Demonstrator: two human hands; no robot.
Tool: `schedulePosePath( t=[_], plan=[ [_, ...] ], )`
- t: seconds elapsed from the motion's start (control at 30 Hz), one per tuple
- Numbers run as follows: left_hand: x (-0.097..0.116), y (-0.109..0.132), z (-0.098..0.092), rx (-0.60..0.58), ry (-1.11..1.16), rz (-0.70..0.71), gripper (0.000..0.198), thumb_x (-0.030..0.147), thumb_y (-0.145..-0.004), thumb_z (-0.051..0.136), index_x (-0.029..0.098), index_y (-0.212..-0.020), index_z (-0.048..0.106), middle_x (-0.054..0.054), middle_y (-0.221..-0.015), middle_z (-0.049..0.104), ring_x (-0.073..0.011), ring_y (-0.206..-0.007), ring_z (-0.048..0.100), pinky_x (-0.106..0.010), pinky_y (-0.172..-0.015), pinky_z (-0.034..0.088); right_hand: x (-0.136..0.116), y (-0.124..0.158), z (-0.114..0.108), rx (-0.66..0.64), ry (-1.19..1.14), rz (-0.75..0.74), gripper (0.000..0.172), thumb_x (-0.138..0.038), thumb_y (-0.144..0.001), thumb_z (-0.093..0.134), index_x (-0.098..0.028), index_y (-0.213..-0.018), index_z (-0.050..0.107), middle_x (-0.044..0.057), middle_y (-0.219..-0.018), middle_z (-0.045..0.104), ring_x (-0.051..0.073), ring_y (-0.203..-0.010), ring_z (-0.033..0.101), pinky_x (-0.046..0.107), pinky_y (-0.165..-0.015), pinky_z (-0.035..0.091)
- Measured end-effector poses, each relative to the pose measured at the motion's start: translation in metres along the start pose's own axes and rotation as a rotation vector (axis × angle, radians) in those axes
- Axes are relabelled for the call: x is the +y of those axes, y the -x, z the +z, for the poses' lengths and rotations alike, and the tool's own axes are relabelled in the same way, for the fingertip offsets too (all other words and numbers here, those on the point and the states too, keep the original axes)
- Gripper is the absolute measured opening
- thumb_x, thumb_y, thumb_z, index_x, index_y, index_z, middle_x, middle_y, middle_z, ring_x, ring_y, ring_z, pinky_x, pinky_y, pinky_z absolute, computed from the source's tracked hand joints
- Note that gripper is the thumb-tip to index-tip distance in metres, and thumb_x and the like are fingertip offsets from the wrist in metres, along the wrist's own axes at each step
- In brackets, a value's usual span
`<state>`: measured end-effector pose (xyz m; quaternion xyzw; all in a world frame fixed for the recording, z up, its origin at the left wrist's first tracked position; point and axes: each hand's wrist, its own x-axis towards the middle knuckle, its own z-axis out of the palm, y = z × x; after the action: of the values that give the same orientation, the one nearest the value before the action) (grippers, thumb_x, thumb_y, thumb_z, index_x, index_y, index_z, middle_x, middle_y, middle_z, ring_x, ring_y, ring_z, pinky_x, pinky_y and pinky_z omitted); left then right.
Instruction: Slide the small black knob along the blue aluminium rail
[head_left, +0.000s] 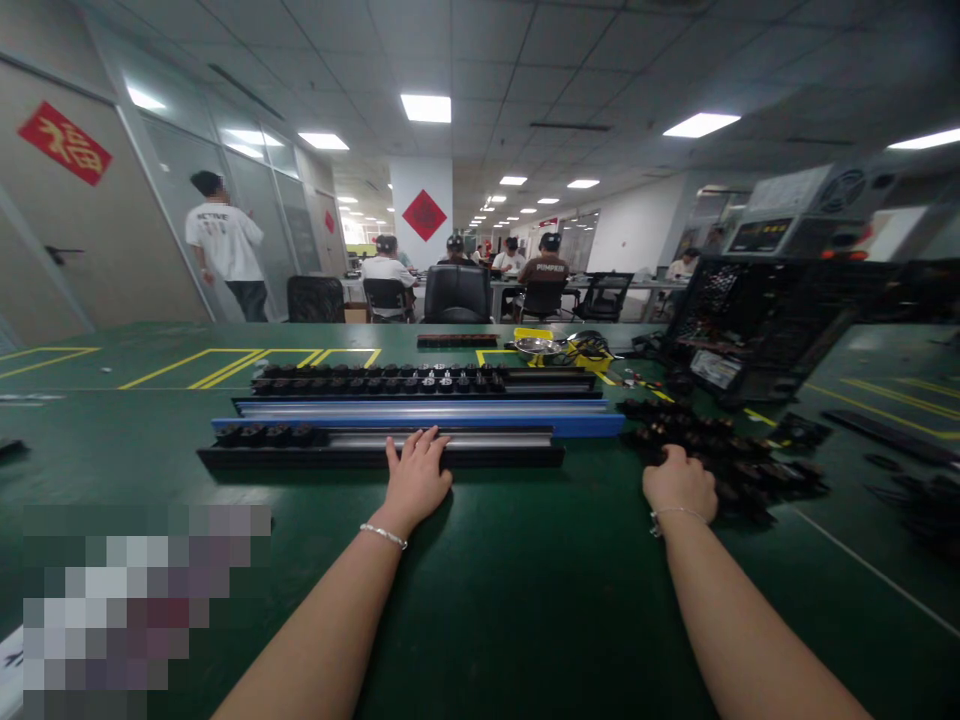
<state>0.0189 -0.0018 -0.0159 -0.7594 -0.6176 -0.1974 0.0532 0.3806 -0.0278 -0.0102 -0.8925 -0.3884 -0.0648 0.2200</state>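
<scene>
My left hand [420,480] lies over the near black rail [495,455], its fingers spread across the silver channel. Several round black parts [277,435] sit in that rail's left end. Directly behind it is a blue rail [585,424] with a silver strip. Farther back, another black rail [555,380] carries rows of black parts, some with pale metal prongs. On the right, my right hand [681,485] is at the near left edge of a heap of small black parts [739,455]. Its fingers are curled, and whatever is in them is hidden.
An open computer case [772,320] stands at the back right. Near it are a metal dish [538,346] and a yellow tray [592,355] with black cables. A dark strip [457,341] lies at the back. Yellow tape marks the green table [525,600]. People sit beyond; one person stands at left.
</scene>
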Motion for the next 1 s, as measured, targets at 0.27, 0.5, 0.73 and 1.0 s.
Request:
schedulePosePath(
  t=[0.27,0.5,0.73,1.0],
  plan=[
    [-0.003,0.000,0.004,0.037,0.032,0.017,0.051,0.025,-0.073,0.045,0.030,-0.124,0.048,-0.001,-0.139,0.042,-0.0256,-0.129,0.030,-0.062,-0.106,0.003,-0.007,0.004,0.008,0.293,-0.004,-0.234,0.042,-0.022,-0.079,0.040,-0.022,-0.117,0.057,0.014,-0.124,0.047,0.031,-0.114,0.038,0.047,-0.086,0.038],
    [-0.004,0.000,0.006,0.044,0.050,0.023,0.051,0.025,-0.073,0.045,0.029,-0.123,0.048,-0.001,-0.138,0.042,-0.0251,-0.129,0.030,-0.062,-0.106,0.003,-0.008,-0.005,0.026,0.074,0.178,-0.308,0.039,-0.034,-0.083,0.034,-0.034,-0.109,0.063,0.004,-0.137,0.038,0.030,-0.130,0.020,0.058,-0.100,0.017],
    [-0.003,0.001,0.004,0.050,0.051,0.024,0.051,0.024,-0.073,0.044,0.029,-0.123,0.048,-0.001,-0.138,0.043,-0.0248,-0.129,0.030,-0.062,-0.106,0.002,-0.004,-0.011,0.027,0.004,0.188,-0.241,0.045,-0.036,-0.082,0.031,-0.032,-0.117,0.058,0.007,-0.135,0.040,0.032,-0.129,0.021,0.060,-0.099,0.017],
    [-0.001,0.002,0.005,0.061,0.056,0.016,0.050,0.023,-0.073,0.046,0.030,-0.122,0.050,-0.002,-0.137,0.045,-0.0251,-0.128,0.031,-0.060,-0.107,0.002,-0.004,-0.007,0.028,0.093,0.169,-0.209,0.044,-0.034,-0.078,0.036,-0.023,-0.112,0.062,0.014,-0.125,0.046,0.034,-0.123,0.029,0.059,-0.094,0.024]
  ],
)
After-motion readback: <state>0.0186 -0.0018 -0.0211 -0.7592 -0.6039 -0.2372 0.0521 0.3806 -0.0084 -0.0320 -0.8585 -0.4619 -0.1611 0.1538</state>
